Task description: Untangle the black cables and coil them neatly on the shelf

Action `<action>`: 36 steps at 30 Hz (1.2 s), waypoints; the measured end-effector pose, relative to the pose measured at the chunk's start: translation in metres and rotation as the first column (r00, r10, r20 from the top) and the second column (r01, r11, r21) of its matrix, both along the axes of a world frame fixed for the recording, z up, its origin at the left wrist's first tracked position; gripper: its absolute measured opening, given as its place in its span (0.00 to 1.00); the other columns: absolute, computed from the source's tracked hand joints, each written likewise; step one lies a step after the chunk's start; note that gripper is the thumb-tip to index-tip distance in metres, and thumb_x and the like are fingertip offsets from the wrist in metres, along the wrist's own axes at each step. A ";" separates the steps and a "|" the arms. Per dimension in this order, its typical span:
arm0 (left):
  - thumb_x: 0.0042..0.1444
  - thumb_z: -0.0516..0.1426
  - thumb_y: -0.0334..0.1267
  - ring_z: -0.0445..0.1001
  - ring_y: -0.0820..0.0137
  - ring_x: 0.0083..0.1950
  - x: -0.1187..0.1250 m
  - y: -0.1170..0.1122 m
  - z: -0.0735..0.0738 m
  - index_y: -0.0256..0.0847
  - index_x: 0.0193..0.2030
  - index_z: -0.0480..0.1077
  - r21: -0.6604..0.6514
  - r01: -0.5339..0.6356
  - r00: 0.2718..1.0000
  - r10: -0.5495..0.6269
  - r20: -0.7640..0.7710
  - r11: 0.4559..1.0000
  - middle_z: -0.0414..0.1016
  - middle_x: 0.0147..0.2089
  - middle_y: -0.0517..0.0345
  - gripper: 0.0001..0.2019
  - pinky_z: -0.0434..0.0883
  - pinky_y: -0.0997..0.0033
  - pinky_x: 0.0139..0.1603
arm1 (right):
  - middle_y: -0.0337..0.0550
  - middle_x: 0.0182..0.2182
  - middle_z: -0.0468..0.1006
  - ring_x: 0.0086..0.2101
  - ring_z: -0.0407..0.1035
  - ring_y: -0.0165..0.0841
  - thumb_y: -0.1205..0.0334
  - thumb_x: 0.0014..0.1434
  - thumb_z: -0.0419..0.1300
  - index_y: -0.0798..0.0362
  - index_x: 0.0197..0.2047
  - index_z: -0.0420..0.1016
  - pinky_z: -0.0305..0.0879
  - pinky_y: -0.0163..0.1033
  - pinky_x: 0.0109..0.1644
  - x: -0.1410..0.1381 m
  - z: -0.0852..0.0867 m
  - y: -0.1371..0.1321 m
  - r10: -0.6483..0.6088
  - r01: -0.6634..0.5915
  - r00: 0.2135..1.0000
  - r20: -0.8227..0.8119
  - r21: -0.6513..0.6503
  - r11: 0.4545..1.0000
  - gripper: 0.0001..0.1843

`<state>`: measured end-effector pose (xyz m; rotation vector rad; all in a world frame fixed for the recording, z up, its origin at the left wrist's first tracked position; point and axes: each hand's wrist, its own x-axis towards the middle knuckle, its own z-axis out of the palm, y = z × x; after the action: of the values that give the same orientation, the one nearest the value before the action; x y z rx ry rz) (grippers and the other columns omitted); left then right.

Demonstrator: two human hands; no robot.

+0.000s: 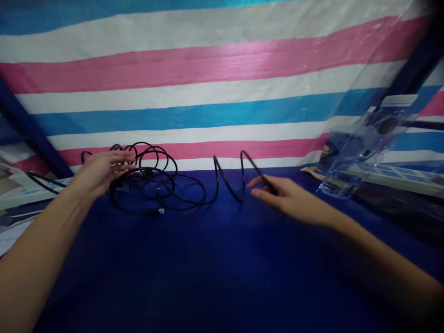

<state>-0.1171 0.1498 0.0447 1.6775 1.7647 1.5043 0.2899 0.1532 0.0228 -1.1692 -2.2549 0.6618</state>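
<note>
Loops of black cable [194,202] lie tangled on the blue tabletop toward the striped sheet. My left hand [100,171] is at the left side of the tangle, its fingers stretched out beside the loops; whether they touch the cable I cannot tell. One cable end with a pale metal plug [161,211] rests on the table in front of the coils. From the tangle, a wavy length rises and runs right into my right hand [282,192], which is closed around a dark end of it, just above the table. That end is mostly hidden by the fingers.
A blue, white and pink striped sheet [208,111] hangs behind the blue table [208,268]. Clear plastic packaging [360,148] stands at the right by a white-edged tray [409,180]. Another white tray [31,194] and papers sit at the far left.
</note>
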 end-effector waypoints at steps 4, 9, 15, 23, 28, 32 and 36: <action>0.56 0.50 0.41 0.72 0.71 0.37 0.059 -0.039 0.022 0.42 0.42 0.70 0.569 -0.245 0.969 0.210 0.127 0.785 0.74 0.33 0.62 0.11 0.66 0.65 0.34 | 0.35 0.20 0.65 0.20 0.60 0.26 0.46 0.64 0.42 0.55 0.44 0.67 0.56 0.32 0.23 -0.037 -0.019 -0.021 0.278 -0.277 0.960 -0.030 -0.226 0.934 0.23; 0.57 0.52 0.46 0.73 0.66 0.39 0.166 -0.067 -0.022 0.46 0.52 0.66 0.216 0.248 0.868 -0.118 -0.482 0.944 0.73 0.43 0.54 0.17 0.71 0.62 0.37 | 0.38 0.19 0.67 0.18 0.57 0.25 0.58 0.64 0.45 0.56 0.29 0.69 0.47 0.34 0.23 -0.055 -0.034 -0.037 0.314 -0.402 0.881 0.354 0.209 0.892 0.18; 0.47 0.55 0.34 0.73 0.60 0.43 0.155 -0.037 -0.044 0.42 0.61 0.54 -0.098 0.175 0.943 -0.195 -0.268 0.980 0.69 0.51 0.46 0.31 0.71 0.55 0.42 | 0.40 0.19 0.69 0.22 0.60 0.28 0.49 0.64 0.44 0.55 0.26 0.69 0.49 0.36 0.28 -0.051 -0.036 -0.030 0.252 -0.461 0.831 0.496 0.360 0.811 0.24; 0.43 0.54 0.26 0.73 0.72 0.32 0.131 -0.021 -0.043 0.39 0.29 0.59 -0.142 0.368 0.836 -0.260 0.484 0.919 0.65 0.33 0.60 0.08 0.72 0.74 0.28 | 0.57 0.46 0.70 0.43 0.65 0.45 0.50 0.55 0.57 0.58 0.44 0.70 0.60 0.47 0.44 -0.025 -0.049 0.021 -0.269 0.214 0.945 0.188 0.267 0.939 0.21; 0.49 0.53 0.30 0.73 0.75 0.28 0.158 -0.038 -0.044 0.41 0.30 0.53 0.069 0.347 0.748 -0.320 0.582 0.935 0.66 0.44 0.60 0.08 0.70 0.74 0.23 | 0.50 0.33 0.75 0.33 0.68 0.35 0.40 0.60 0.43 0.57 0.38 0.73 0.62 0.42 0.39 -0.028 -0.042 0.018 -0.109 0.051 0.977 -0.184 -0.293 0.955 0.30; 0.50 0.54 0.31 0.72 0.76 0.28 0.160 -0.041 -0.040 0.40 0.30 0.53 0.186 0.278 0.699 -0.331 0.634 0.942 0.66 0.46 0.58 0.09 0.69 0.75 0.24 | 0.43 0.32 0.74 0.26 0.66 0.26 0.50 0.56 0.59 0.57 0.45 0.68 0.61 0.36 0.35 -0.036 -0.031 0.003 0.020 -0.224 0.922 -0.387 -0.489 0.843 0.20; 0.50 0.53 0.30 0.72 0.75 0.29 0.151 -0.037 -0.036 0.40 0.29 0.54 0.283 0.230 0.630 -0.364 0.685 0.931 0.66 0.44 0.58 0.08 0.69 0.75 0.24 | 0.41 0.31 0.73 0.28 0.70 0.29 0.66 0.50 0.64 0.56 0.48 0.63 0.64 0.36 0.35 -0.029 -0.030 0.001 0.046 -0.436 0.854 -0.518 -0.666 0.605 0.23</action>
<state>0.0338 0.1125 0.0083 1.0803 0.8928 1.8342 0.2612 0.1545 -0.0071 -0.8634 -1.7263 1.9494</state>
